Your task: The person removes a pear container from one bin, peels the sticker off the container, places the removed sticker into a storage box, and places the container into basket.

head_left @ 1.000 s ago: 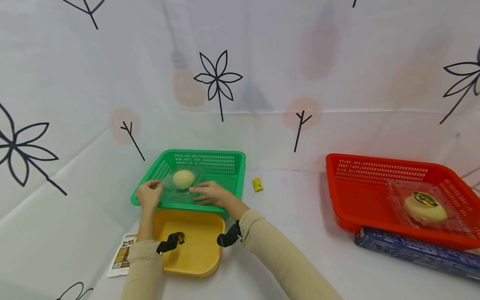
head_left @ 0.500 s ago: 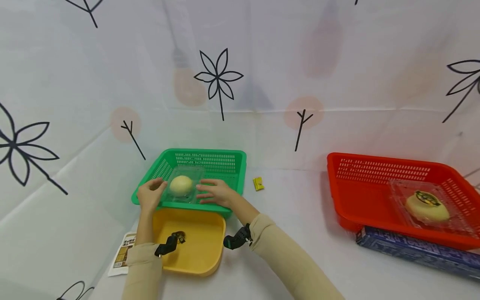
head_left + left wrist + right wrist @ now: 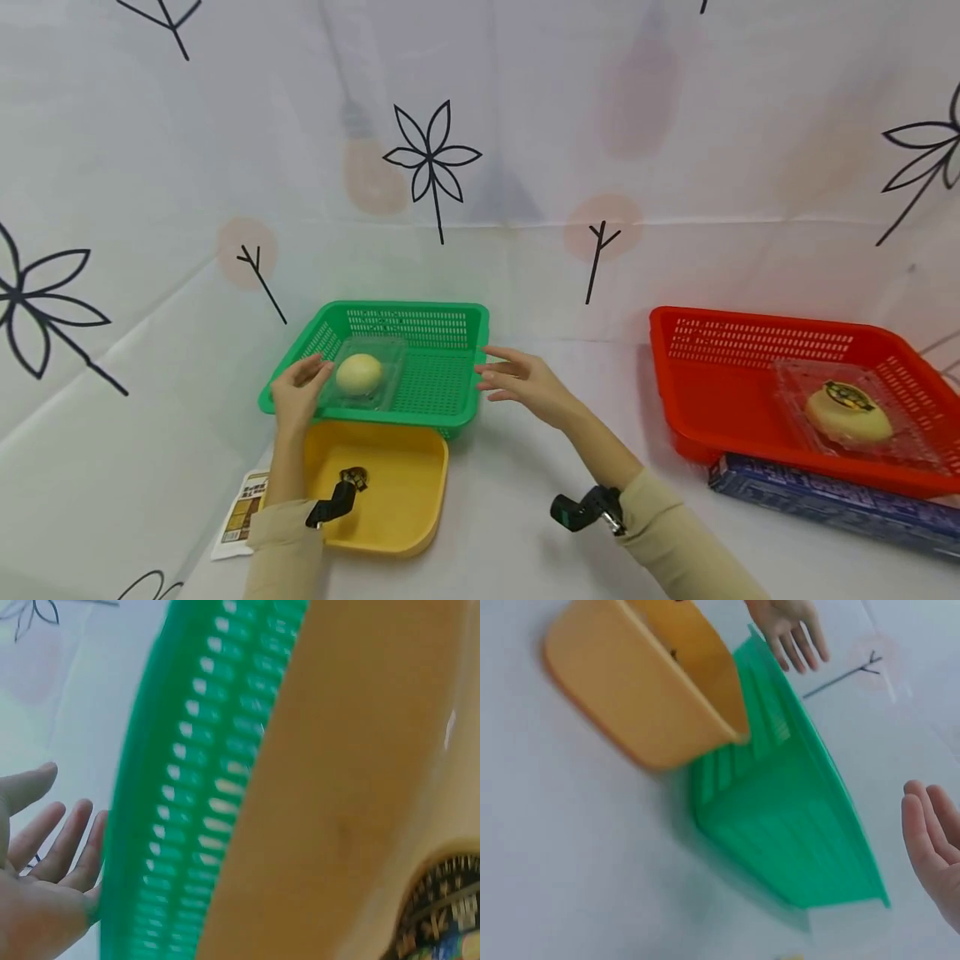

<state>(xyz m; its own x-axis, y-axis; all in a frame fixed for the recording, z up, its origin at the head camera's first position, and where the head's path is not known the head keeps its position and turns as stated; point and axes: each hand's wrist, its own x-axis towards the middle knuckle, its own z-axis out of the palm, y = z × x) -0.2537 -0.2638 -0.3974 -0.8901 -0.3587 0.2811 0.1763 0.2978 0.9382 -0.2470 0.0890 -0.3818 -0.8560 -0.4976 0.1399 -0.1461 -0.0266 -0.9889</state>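
Observation:
In the head view, a clear plastic box point(image 3: 386, 379) with a round pale bun point(image 3: 359, 375) inside lies in the left part of the green basket point(image 3: 442, 408). My left hand point(image 3: 300, 390) is over the basket's left front corner, fingers bent loosely with nothing in them. The left wrist view has this hand point(image 3: 56, 885) beside the basket's rim, fingers apart. To the right of the basket, my right hand point(image 3: 531, 387) hovers near its rim, fingers extended and holding nothing. The right wrist view also shows those fingers point(image 3: 922, 832) spread free of anything.
A yellow bin point(image 3: 401, 533) with a dark round sticker point(image 3: 354, 477) stands before the green basket; a printed packet point(image 3: 243, 512) lies left of it. A small yellow sachet is hidden behind my right hand. Rightward are a red basket point(image 3: 720, 392) holding another boxed bun point(image 3: 851, 414) and a blue box point(image 3: 825, 504).
The boxed bun has come down and settled in the green basket. My right hand has left it and moved right past the rim; my left hand has barely moved.

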